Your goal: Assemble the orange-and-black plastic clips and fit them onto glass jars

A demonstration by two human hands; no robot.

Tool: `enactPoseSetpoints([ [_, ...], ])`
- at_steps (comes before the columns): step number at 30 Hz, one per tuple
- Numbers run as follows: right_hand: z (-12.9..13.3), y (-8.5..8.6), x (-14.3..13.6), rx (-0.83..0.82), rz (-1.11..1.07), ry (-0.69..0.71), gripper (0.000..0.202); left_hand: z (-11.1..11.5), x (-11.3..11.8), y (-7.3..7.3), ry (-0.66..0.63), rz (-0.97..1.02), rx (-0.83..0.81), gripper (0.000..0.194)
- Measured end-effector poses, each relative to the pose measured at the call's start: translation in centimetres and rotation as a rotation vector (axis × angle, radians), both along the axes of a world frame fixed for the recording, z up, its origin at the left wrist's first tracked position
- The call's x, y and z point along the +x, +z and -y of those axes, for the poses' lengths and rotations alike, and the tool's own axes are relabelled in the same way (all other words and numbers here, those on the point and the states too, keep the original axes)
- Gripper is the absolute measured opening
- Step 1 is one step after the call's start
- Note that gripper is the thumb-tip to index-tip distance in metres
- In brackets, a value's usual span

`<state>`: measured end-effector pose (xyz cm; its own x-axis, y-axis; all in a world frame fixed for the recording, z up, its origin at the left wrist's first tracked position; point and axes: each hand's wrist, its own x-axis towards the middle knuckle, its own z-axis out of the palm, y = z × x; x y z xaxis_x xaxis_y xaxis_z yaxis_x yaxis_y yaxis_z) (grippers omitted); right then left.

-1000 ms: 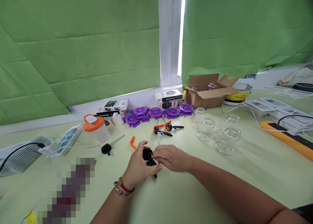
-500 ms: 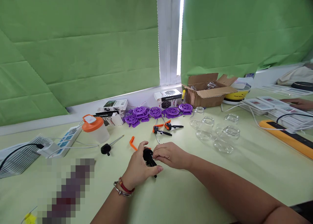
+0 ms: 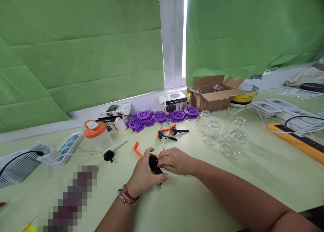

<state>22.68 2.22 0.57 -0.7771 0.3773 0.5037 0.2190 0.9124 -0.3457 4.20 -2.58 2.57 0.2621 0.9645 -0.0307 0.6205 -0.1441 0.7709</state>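
Note:
My left hand (image 3: 145,174) is curled round a black plastic part (image 3: 153,161) over the table, its thumb and fingers on either side. My right hand (image 3: 174,161) meets it from the right, with thumb and fingertips pinched together at the part's edge. Whatever is between those fingertips is hidden. Just behind the left hand lies an orange bent lever (image 3: 137,149). Beyond the hands are two black-and-orange assemblies (image 3: 165,136) with thin tubes. Left of them rests a black cap piece (image 3: 109,155) with a long thin tube.
Clear bottles (image 3: 231,146) stand to the right, before an open cardboard box (image 3: 215,98). Purple plastic pieces (image 3: 160,117) line the back beside small printed boxes (image 3: 174,100). An orange-lidded cup (image 3: 97,134) and power strip (image 3: 71,147) are at left. White papers (image 3: 268,107) lie far right.
The black part has turned slightly in my left hand, showing more of its round dark end. Another person's hand at the far right has gone from view. The view has shifted a little.

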Motion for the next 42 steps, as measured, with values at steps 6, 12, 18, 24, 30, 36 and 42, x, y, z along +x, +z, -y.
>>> enactPoseSetpoints([
  [6, -0.1, 0.3, 0.1, -0.004, 0.054, 0.032, 0.021, 0.0, -0.1, -0.2, -0.009, 0.010, 0.020, 0.085],
  [12, -0.4, 0.4, 0.2, 0.032, 0.068, 0.060, 0.024, -0.1, -0.1, -0.2, -0.045, 0.047, -0.006, 0.082],
  [18, -0.8, -0.1, 0.2, 0.019, 0.033, 0.099, 0.021, 0.0, -0.1, -0.3, -0.076, 0.071, -0.022, 0.081],
  [24, -1.1, -0.7, 0.0, 0.027, 0.007, 0.071, 0.021, -0.1, -0.2, -0.4, -0.075, 0.060, -0.022, 0.082],
  [30, -0.9, -0.7, -0.3, 0.047, 0.000, 0.031, 0.020, -0.2, -0.2, -0.4, -0.072, 0.053, -0.014, 0.079],
  [36, -0.7, -1.3, -0.6, 0.175, 0.005, -0.029, 0.021, -0.2, -0.2, -0.4, -0.077, 0.083, -0.023, 0.079],
  [42, -0.5, -1.1, -0.6, 0.222, -0.041, -0.048, 0.019, -0.3, -0.3, -0.4, -0.083, 0.135, -0.015, 0.079],
])
